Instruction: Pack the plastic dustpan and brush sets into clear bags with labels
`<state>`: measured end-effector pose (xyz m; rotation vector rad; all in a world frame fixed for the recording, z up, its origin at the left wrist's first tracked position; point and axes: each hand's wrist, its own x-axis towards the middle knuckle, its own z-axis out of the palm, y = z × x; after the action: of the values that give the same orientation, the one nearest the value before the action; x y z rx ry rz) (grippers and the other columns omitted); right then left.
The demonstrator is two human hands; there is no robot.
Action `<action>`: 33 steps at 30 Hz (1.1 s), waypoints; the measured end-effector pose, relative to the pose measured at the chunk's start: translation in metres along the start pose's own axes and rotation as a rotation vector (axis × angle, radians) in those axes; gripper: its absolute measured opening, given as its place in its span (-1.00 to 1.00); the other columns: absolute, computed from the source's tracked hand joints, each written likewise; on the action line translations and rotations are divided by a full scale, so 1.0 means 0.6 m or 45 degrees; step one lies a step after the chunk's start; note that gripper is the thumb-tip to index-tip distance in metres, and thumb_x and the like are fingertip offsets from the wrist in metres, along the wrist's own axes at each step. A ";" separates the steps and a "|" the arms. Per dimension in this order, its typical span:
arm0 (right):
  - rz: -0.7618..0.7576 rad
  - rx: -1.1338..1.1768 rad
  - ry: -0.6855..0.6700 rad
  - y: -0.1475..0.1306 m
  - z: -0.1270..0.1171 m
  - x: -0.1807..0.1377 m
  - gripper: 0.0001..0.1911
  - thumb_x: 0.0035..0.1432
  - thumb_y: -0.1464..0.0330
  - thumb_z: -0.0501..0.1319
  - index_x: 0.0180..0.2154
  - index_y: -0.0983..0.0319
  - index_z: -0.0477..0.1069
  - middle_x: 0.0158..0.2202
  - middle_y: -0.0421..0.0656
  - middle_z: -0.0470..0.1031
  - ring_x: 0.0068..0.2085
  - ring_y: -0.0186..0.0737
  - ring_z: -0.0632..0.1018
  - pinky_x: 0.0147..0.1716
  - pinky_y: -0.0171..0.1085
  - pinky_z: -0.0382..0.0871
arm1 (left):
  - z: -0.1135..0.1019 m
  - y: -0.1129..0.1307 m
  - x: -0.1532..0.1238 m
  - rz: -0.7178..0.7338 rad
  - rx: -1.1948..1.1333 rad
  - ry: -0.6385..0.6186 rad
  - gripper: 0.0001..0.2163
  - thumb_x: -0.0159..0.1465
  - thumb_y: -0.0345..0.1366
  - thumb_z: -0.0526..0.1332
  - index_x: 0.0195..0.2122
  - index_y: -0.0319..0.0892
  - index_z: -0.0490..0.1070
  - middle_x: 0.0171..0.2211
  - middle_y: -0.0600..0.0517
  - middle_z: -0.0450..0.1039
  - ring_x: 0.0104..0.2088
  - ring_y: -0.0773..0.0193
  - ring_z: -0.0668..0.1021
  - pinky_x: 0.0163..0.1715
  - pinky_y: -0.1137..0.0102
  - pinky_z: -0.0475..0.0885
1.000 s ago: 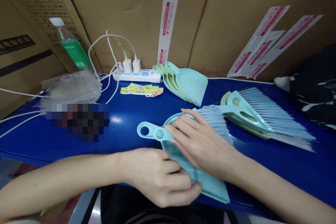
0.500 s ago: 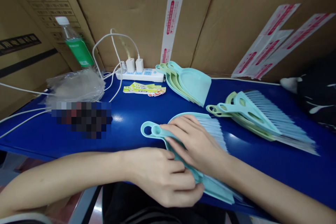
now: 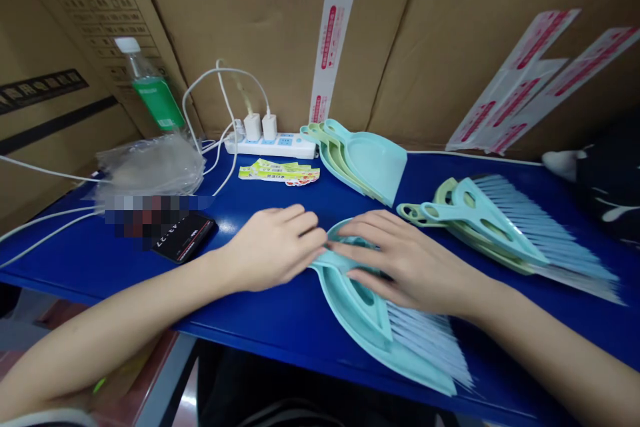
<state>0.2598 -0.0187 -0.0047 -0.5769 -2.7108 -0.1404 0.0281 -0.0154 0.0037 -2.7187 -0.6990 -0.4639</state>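
Observation:
A light-blue dustpan (image 3: 400, 363) lies on the blue table (image 3: 280, 320) with a light-blue brush (image 3: 425, 340) nested in it, bristles toward the near right. My left hand (image 3: 270, 247) curls round the two handle ends at the left of the set. Lying flat on the brush's handle and back is my right hand (image 3: 405, 263), its fingers pointing left and meeting the left hand's fingertips.
A stack of dustpans (image 3: 365, 160) and a stack of brushes (image 3: 500, 227) lie beyond. A power strip (image 3: 273, 143), label cards (image 3: 277, 173), plastic bags (image 3: 150, 167), a bottle (image 3: 153, 90) and a phone (image 3: 183, 237) are at the left. Cardboard boxes (image 3: 250, 27) wall the back.
My left hand moved from the dustpan's near edge up to the handle ends. The brush now sits nested in the dustpan, and the set has turned so its wide end points toward me.

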 end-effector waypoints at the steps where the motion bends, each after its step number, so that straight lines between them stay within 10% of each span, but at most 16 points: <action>1: 0.000 0.000 -0.010 -0.001 0.001 0.000 -0.68 0.32 0.32 0.05 -0.03 0.31 0.46 -0.16 0.04 0.53 -0.13 -0.07 0.49 -0.14 -0.06 0.40 | 0.000 -0.004 0.001 -0.079 -0.027 -0.096 -0.71 0.42 -0.27 -0.04 -0.34 -0.20 0.42 -0.42 0.04 0.43 -0.41 0.30 0.45 -0.46 0.44 0.30; 6: 0.057 -0.015 -0.035 -0.011 0.003 -0.001 -0.64 0.33 0.30 0.01 0.01 0.27 0.45 -0.09 0.08 0.53 -0.09 -0.02 0.50 -0.16 0.00 0.42 | 0.003 -0.012 0.004 -0.372 -0.442 -0.416 -0.70 0.43 -0.27 -0.03 -0.41 -0.19 0.36 -0.48 0.12 0.41 -0.49 0.35 0.43 -0.52 0.46 0.20; 17: 0.157 -0.027 -0.033 -0.023 0.010 -0.002 -0.63 0.34 0.31 0.01 0.09 0.18 0.42 0.02 0.11 0.48 0.11 0.08 0.44 -0.05 0.16 0.42 | 0.017 -0.012 0.002 -0.518 -1.241 -0.298 -0.81 0.39 -0.35 0.00 -0.21 -0.23 0.39 -0.35 0.08 0.46 -0.37 0.39 0.48 -0.36 0.49 0.37; 24: 0.165 0.071 -0.324 -0.022 0.008 -0.013 -0.37 0.34 0.13 0.01 0.34 0.24 0.03 0.27 0.18 0.26 0.29 0.13 0.24 0.13 0.26 0.24 | 0.028 -0.019 0.004 -0.684 -1.995 -0.472 -0.81 0.42 -0.32 -0.06 -0.15 -0.27 0.29 -0.53 0.14 0.39 -0.62 0.45 0.47 -0.66 0.59 0.35; 33: 0.182 0.230 -0.372 -0.021 0.017 -0.016 -0.05 0.25 -0.12 -0.09 0.38 0.33 -0.41 0.37 0.28 -0.11 0.37 0.19 -0.13 0.21 0.35 -0.03 | 0.025 -0.022 0.010 -0.763 -2.084 -0.518 -0.87 0.36 -0.30 0.10 -0.27 -0.26 0.35 -0.58 0.16 0.41 -0.67 0.51 0.43 -0.65 0.60 0.34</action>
<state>0.2596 -0.0321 -0.0181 -0.7862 -2.9045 0.2416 0.0299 0.0035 -0.0053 -4.0878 -1.9152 -0.8963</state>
